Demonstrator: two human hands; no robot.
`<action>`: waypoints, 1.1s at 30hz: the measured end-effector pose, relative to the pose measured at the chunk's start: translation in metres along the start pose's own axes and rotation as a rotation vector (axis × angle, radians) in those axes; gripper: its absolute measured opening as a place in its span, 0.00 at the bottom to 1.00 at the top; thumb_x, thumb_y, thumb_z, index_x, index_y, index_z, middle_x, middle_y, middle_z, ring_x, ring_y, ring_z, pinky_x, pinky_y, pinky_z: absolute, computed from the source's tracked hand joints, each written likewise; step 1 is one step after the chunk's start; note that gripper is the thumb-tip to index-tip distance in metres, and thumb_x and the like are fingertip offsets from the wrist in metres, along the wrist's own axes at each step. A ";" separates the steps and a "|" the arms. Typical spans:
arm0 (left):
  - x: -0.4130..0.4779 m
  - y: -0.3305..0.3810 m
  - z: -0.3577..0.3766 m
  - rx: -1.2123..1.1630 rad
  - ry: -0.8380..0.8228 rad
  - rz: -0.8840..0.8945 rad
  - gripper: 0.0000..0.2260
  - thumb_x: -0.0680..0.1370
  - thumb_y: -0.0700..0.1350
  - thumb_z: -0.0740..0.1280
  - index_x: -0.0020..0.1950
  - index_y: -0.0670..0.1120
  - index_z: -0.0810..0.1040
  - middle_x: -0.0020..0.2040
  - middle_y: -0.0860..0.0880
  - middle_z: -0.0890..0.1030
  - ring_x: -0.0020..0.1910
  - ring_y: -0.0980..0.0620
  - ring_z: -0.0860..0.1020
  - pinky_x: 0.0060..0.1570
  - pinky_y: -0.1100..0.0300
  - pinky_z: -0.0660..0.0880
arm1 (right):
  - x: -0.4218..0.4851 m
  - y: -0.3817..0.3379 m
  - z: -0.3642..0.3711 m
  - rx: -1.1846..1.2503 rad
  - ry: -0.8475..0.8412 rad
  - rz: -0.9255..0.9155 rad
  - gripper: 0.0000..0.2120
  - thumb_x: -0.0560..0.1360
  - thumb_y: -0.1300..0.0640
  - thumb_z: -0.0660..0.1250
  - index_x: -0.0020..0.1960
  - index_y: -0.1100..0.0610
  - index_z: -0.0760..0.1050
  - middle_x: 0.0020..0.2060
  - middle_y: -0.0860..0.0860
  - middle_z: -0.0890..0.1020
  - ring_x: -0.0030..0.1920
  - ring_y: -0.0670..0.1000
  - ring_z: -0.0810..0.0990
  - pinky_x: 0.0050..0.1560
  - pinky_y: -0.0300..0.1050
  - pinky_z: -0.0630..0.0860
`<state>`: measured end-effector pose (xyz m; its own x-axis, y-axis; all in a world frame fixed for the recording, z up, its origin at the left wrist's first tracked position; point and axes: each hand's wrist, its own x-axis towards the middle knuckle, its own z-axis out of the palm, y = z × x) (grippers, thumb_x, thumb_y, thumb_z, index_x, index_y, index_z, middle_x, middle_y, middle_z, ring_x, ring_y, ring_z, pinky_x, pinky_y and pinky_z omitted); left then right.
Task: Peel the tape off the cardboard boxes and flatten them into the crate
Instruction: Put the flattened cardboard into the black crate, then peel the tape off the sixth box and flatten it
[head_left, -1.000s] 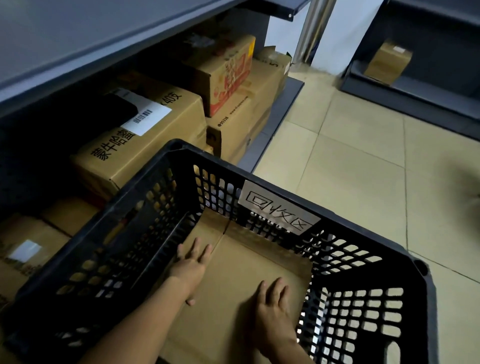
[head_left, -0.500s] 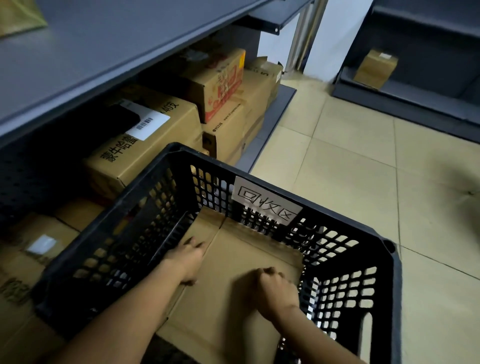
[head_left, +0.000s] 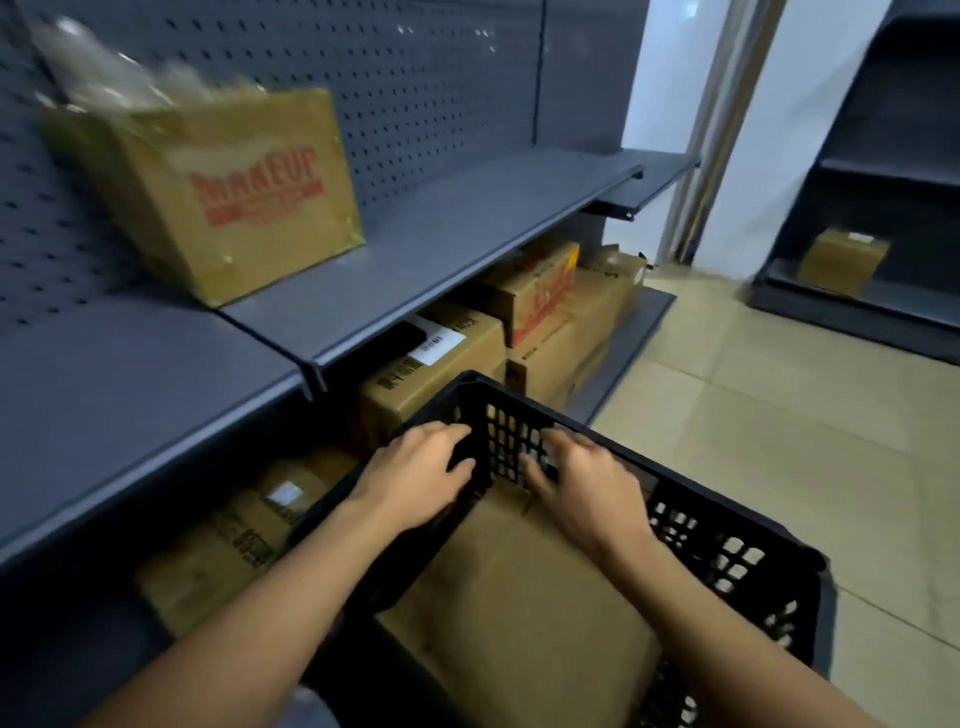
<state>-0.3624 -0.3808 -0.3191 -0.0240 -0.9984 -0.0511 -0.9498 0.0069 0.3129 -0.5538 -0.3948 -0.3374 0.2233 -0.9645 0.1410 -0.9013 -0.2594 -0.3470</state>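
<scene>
I reckon one box is done: flattened cardboard (head_left: 519, 597) lies in the crate (head_left: 685, 493) beneath my left hand (head_left: 415, 467) and right hand (head_left: 587, 483), fingers loosely curled on nothing, with the MAKEUP box (head_left: 234, 197) yet to do.

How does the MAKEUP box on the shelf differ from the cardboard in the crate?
The MAKEUP box stands assembled on the upper shelf; the cardboard lies flat inside the black crate. The MAKEUP box bears red print; the cardboard's visible face looks plain. Both are brown.
</scene>
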 end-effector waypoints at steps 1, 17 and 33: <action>-0.012 -0.001 -0.018 0.008 0.042 -0.008 0.22 0.83 0.55 0.61 0.77 0.54 0.66 0.73 0.53 0.71 0.69 0.49 0.72 0.63 0.52 0.73 | 0.001 -0.014 -0.013 0.031 0.044 -0.031 0.20 0.80 0.38 0.57 0.67 0.48 0.72 0.59 0.51 0.79 0.59 0.57 0.79 0.49 0.50 0.76; -0.283 -0.095 -0.226 0.128 0.674 -0.406 0.20 0.81 0.55 0.62 0.72 0.54 0.71 0.69 0.52 0.74 0.68 0.48 0.72 0.63 0.51 0.72 | -0.047 -0.288 -0.103 0.363 0.126 -0.644 0.23 0.79 0.41 0.62 0.69 0.51 0.73 0.60 0.55 0.81 0.61 0.60 0.78 0.54 0.54 0.77; -0.610 -0.200 -0.286 0.153 1.249 -0.837 0.19 0.80 0.50 0.66 0.71 0.48 0.74 0.68 0.48 0.75 0.68 0.50 0.71 0.63 0.63 0.65 | -0.211 -0.556 -0.082 0.632 -0.229 -1.073 0.26 0.79 0.41 0.63 0.73 0.51 0.70 0.63 0.53 0.78 0.63 0.53 0.76 0.63 0.49 0.72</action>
<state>-0.0691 0.2108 -0.0796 0.7222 -0.1214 0.6809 -0.5793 -0.6441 0.4996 -0.1305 -0.0429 -0.0981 0.8456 -0.2254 0.4840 0.0922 -0.8313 -0.5481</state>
